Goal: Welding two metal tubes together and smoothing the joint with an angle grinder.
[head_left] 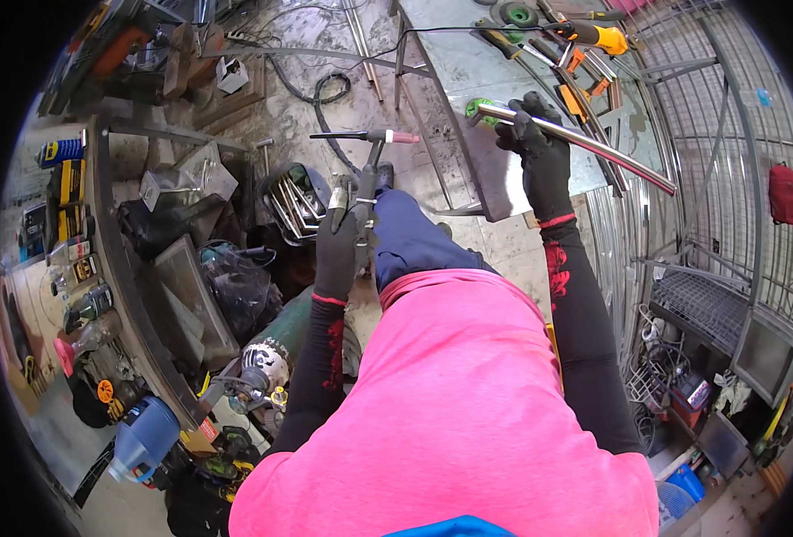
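At frame centre the gloved left hand (336, 246) is gripping a welding torch (367, 139) while the right hand (540, 152), upper right, is clenching a steel tube (584, 143) over the metal table (468, 72), whose long free end could probably swing and slip.

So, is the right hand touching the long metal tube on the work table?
Touching. In the head view the gloved right hand is wrapped around the metal tube near its left end, with the fingers closed over it and no gap visible.
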Available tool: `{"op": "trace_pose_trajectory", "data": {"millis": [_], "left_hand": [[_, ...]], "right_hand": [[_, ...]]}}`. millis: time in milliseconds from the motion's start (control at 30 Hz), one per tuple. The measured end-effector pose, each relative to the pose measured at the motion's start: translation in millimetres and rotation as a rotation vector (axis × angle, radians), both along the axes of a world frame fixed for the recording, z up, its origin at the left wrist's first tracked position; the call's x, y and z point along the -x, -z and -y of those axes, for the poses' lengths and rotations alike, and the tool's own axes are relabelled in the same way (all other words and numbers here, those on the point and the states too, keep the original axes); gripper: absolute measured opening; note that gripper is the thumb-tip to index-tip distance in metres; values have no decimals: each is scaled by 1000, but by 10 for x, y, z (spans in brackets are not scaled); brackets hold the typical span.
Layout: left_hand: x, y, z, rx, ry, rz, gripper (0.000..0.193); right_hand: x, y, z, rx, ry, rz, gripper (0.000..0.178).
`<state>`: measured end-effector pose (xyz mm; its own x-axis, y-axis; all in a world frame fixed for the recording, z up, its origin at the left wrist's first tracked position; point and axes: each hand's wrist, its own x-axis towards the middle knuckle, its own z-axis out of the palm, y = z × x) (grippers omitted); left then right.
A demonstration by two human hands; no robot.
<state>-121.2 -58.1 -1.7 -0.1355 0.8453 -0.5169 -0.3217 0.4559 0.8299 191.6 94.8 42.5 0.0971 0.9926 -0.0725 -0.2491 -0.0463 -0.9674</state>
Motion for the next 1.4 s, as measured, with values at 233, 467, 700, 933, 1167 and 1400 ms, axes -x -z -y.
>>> {"op": "trace_pose_trajectory", "data": {"millis": [233, 467, 700, 933, 1167, 1400], "left_hand": [[188, 390, -94, -400, 213, -633, 22], [-106, -2, -308, -158, 105, -142, 30], [-195, 68, -305, -62, 190, -143, 26], [-276, 130, -362, -2, 173, -69, 29], [-377, 140, -441, -22, 81, -59, 26], [-398, 387, -483, -1, 101, -27, 28]], "right_hand": [[-250, -266, 57, -449, -199, 595, 30], [-375, -587, 358, -427, -65, 448, 34], [-561, -724, 693, -194, -80, 361, 36], [-700, -438, 743, -182, -139, 73, 48], [-617, -430, 780, -181, -119, 211, 56], [-445, -442, 938, -206, -102, 268, 41]]}}
